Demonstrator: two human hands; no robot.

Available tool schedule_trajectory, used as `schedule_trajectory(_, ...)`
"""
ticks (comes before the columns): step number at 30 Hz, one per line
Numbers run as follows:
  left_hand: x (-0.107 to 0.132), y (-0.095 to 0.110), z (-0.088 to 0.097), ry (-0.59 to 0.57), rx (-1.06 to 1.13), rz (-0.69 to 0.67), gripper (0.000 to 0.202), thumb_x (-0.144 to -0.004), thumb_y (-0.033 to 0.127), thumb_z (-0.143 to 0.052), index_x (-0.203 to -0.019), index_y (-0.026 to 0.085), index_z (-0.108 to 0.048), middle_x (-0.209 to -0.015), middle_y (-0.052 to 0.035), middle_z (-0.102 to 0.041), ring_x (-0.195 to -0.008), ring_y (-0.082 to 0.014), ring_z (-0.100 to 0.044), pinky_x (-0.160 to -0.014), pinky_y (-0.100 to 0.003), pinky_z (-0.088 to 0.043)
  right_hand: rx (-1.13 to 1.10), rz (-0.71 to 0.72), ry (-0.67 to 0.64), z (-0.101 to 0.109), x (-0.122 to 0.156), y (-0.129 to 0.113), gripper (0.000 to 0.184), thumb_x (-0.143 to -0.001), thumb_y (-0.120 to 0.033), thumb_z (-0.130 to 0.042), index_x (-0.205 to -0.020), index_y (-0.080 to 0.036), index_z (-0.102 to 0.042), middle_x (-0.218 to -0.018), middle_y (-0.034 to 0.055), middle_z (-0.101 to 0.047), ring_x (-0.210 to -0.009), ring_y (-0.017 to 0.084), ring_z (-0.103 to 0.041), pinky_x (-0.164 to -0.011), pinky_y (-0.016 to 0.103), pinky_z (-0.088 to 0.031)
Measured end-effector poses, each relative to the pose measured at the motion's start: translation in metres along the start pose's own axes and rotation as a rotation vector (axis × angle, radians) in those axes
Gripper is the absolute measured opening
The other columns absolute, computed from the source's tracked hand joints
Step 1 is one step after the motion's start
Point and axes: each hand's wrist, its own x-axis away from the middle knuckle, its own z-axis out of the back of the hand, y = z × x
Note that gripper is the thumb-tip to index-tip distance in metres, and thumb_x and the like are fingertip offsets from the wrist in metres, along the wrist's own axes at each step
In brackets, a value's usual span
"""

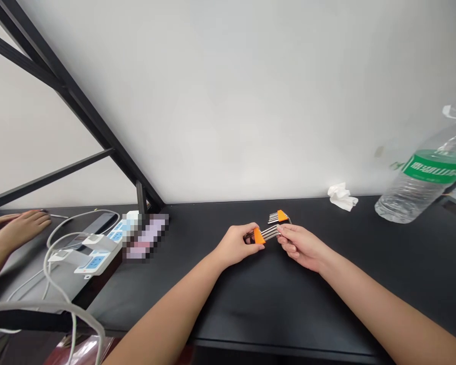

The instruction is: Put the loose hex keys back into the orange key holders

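Observation:
An orange hex key holder (pixel 259 236) with several silver hex keys (pixel 270 232) in it is gripped by my left hand (pixel 237 246), thumb and fingers around the orange part. The keys' free ends point right. There my right hand (pixel 302 246) pinches them between thumb and fingers; whether it grips one key or more I cannot tell. Just behind both hands, a second hex key set (pixel 282 216) in an orange holder lies on the black table (pixel 273 299), its keys pointing left.
A crumpled white tissue (pixel 342 196) and a large water bottle (pixel 425 172) stand by the wall at right. At left are a power strip (pixel 110 243) with white cables, a black metal frame (pixel 87 116), a blurred-out item (pixel 148 237) and another person's hands (pixel 19 230).

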Motion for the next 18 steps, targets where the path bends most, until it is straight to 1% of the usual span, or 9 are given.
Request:
schedule_trajectory(4, -0.001, -0.009, 0.003, 0.109, -0.212, 0.024, 0.02, -0.076, 0.035, -0.077, -0.09, 0.024, -0.067, -0.08, 0.0019, -0.063, -0.078, -0.0178, -0.058, -0.073, -0.028, -0.046, 0.107, 0.065, 0.076, 0.005, 0.002, -0.006, 0.037, -0.084, -0.047, -0.079, -0.083, -0.019, -0.054, -0.068, -0.0056, -0.047, -0.046, 0.002, -0.031, -0.038, 0.015, -0.022)
schedule_trajectory(6, -0.001, -0.013, 0.005, 0.144, -0.243, 0.039, 0.021, -0.077, 0.036, -0.077, -0.093, 0.025, -0.069, -0.083, 0.001, -0.066, -0.08, -0.0194, -0.061, -0.075, -0.03, -0.047, 0.195, 0.042, 0.096, 0.01, 0.002, -0.009, 0.039, -0.084, -0.048, -0.077, -0.079, -0.018, -0.053, -0.067, -0.0051, -0.047, -0.046, 0.003, -0.032, -0.037, 0.016, -0.022)
schedule_trajectory(9, -0.001, -0.014, 0.007, 0.135, -0.227, 0.052, 0.021, -0.078, 0.038, -0.076, -0.095, 0.026, -0.07, -0.083, 0.0012, -0.067, -0.081, -0.0202, -0.063, -0.076, -0.031, -0.049, 0.34, 0.042, 0.139, 0.018, -0.002, -0.012, 0.04, -0.086, -0.052, -0.072, -0.076, -0.02, -0.051, -0.066, -0.0052, -0.046, -0.044, 0.004, -0.034, -0.036, 0.018, -0.024)
schedule_trajectory(11, -0.001, -0.013, 0.007, 0.117, -0.22, 0.049, 0.021, -0.078, 0.038, -0.076, -0.096, 0.027, -0.07, -0.083, 0.0009, -0.068, -0.083, -0.0208, -0.063, -0.075, -0.031, -0.049, 0.511, 0.075, 0.209, 0.023, -0.005, -0.012, 0.039, -0.09, -0.054, -0.065, -0.075, -0.021, -0.049, -0.062, -0.0053, -0.046, -0.041, 0.007, -0.037, -0.035, 0.021, -0.028)
schedule_trajectory(13, 0.0, -0.011, 0.007, 0.1, -0.215, 0.045, 0.022, -0.078, 0.038, -0.077, -0.096, 0.027, -0.07, -0.084, 0.0007, -0.067, -0.084, -0.021, -0.063, -0.075, -0.031, -0.049, 0.79, 0.086, 0.278, 0.027, -0.007, -0.013, 0.036, -0.095, -0.052, -0.055, -0.074, -0.023, -0.048, -0.057, -0.0046, -0.047, -0.039, 0.01, -0.042, -0.038, 0.025, -0.032)
schedule_trajectory(15, 0.0, -0.01, 0.006, 0.091, -0.206, 0.045, 0.022, -0.078, 0.038, -0.076, -0.096, 0.027, -0.07, -0.084, 0.0006, -0.067, -0.085, -0.0211, -0.063, -0.076, -0.031, -0.05, 1.063, 0.094, 0.316, 0.029, -0.009, -0.015, 0.036, -0.099, -0.048, -0.047, -0.073, -0.023, -0.049, -0.056, -0.0024, -0.051, -0.04, 0.013, -0.047, -0.042, 0.027, -0.035)
schedule_trajectory(16, 0.0, -0.01, 0.006, 0.089, -0.201, 0.045, 0.022, -0.078, 0.038, -0.076, -0.097, 0.027, -0.07, -0.084, 0.0007, -0.067, -0.085, -0.0211, -0.064, -0.077, -0.031, -0.05, 1.159, 0.108, 0.325, 0.029, -0.009, -0.015, 0.036, -0.099, -0.045, -0.046, -0.072, -0.023, -0.05, -0.057, -0.0009, -0.054, -0.043, 0.014, -0.05, -0.045, 0.027, -0.036)
schedule_trajectory(18, 0.0, -0.011, 0.006, 0.09, -0.199, 0.048, 0.024, -0.078, 0.039, -0.077, -0.098, 0.028, -0.07, -0.084, 0.0005, -0.067, -0.086, -0.0213, -0.064, -0.078, -0.031, -0.051, 1.261, 0.157, 0.334, 0.029, -0.009, -0.017, 0.036, -0.099, -0.04, -0.048, -0.068, -0.022, -0.05, -0.063, 0.0022, -0.059, -0.052, 0.016, -0.055, -0.052, 0.028, -0.036)
